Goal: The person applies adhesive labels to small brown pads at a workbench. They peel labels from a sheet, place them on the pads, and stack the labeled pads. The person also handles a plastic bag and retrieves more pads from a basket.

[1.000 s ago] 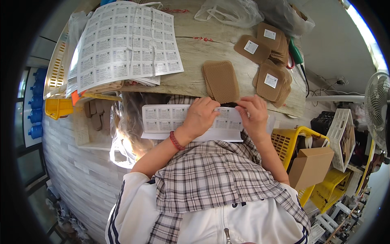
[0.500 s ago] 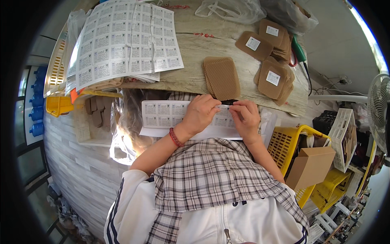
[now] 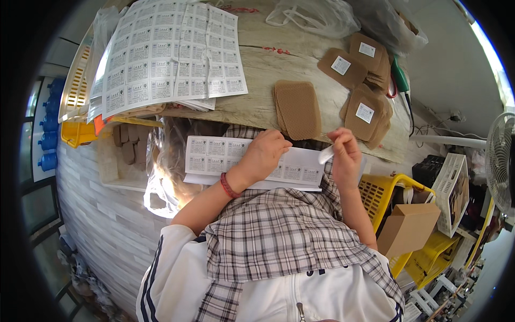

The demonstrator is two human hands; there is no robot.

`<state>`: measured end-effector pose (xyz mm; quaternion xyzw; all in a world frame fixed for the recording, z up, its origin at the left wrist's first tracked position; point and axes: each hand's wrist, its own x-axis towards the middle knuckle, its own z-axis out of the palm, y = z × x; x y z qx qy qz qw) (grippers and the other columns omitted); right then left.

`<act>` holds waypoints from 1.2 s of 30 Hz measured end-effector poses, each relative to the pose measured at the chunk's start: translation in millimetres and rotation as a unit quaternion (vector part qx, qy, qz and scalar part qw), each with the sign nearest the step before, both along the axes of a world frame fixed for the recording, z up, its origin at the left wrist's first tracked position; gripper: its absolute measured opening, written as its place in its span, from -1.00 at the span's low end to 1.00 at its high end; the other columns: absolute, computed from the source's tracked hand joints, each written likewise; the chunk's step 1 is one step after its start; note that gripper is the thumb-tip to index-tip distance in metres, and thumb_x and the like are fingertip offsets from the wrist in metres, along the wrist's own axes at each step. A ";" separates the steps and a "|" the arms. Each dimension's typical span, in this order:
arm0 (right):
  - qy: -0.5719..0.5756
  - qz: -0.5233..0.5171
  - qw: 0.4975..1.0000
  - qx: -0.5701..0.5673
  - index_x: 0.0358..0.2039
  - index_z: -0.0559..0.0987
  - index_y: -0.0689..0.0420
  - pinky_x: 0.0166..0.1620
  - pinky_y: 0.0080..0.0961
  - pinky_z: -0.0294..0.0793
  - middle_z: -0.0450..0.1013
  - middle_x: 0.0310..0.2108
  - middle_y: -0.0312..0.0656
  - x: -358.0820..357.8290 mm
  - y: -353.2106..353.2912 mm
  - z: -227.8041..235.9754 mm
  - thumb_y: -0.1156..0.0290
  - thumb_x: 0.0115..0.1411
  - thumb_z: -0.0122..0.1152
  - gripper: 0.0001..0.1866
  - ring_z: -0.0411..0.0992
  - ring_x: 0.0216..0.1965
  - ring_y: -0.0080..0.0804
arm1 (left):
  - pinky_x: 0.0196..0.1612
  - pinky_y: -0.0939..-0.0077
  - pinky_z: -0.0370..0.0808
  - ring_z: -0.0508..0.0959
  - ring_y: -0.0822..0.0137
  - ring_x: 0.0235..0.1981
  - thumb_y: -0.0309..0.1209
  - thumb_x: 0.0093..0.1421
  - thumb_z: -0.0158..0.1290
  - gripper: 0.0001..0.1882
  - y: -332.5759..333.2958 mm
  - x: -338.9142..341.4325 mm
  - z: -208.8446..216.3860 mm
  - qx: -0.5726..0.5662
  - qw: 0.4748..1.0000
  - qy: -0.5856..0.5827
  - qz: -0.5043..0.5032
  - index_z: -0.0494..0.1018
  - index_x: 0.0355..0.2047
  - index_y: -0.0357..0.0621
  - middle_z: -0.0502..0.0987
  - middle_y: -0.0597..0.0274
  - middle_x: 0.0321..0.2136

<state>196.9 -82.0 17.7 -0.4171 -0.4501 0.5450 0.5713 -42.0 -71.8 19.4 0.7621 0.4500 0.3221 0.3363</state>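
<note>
A strip of printed white label stickers (image 3: 206, 155) lies across my lap at the table's near edge. My left hand (image 3: 263, 155), with a red cord bracelet on its wrist, grips this sheet near its upper edge, fingers curled. To the right of the sheet, my right hand (image 3: 346, 158) is raised, pinching a small peeled sticker (image 3: 325, 155) between thumb and fingers. A bare white patch shows on the sheet's upper right. Just beyond my hands sits a stack of plain brown textured pads (image 3: 298, 110). Farther right are brown pads with labels (image 3: 341, 67) and another labelled stack (image 3: 365, 114).
Large label sheets (image 3: 161, 59) cover the table's left side. A green-handled tool (image 3: 398, 74) lies right of the pads, and clear plastic bags (image 3: 316, 16) lie at the back. A yellow basket (image 3: 375, 196) with a cardboard box (image 3: 410, 228) stands right; a fan (image 3: 500, 161) is beyond.
My right hand has lifted away from the sheet to the right with a peeled sticker. A row of stickers at the sheet's upper right now shows bare backing. My left hand stays on the sheet.
</note>
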 end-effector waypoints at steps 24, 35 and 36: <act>-0.198 0.000 0.975 -0.103 -0.29 0.55 0.20 -0.30 -0.67 0.34 0.45 -0.42 -0.41 -10.3 139.4 -4.8 0.50 0.29 0.22 -0.95 0.33 -0.39 -0.69 | 0.41 0.01 0.08 0.18 0.05 0.39 -0.40 0.18 0.16 -0.43 39.4 9.3 18.9 0.116 0.967 0.222 -0.048 0.35 0.20 -0.27 0.31 -0.03 0.27; -0.340 -0.012 0.938 -0.070 -0.29 0.59 0.17 -0.20 -0.54 0.44 0.53 -0.43 -0.28 -15.4 146.0 -19.2 0.41 0.24 0.28 -0.89 0.45 -0.36 -0.54 | 0.40 0.04 0.15 0.24 0.01 0.34 -0.42 0.13 0.21 -0.50 56.7 12.2 12.9 0.111 0.975 0.185 -0.060 0.39 0.07 -0.32 0.38 -0.04 0.14; -0.348 -0.015 0.935 -0.071 -0.29 0.59 0.17 -0.19 -0.54 0.45 0.54 -0.42 -0.27 -15.8 145.6 -19.0 0.40 0.24 0.28 -0.89 0.46 -0.36 -0.53 | 0.39 0.03 0.16 0.25 -0.01 0.34 -0.43 0.13 0.21 -0.50 57.3 12.7 12.6 0.112 0.976 0.180 -0.059 0.39 0.07 -0.32 0.38 -0.05 0.13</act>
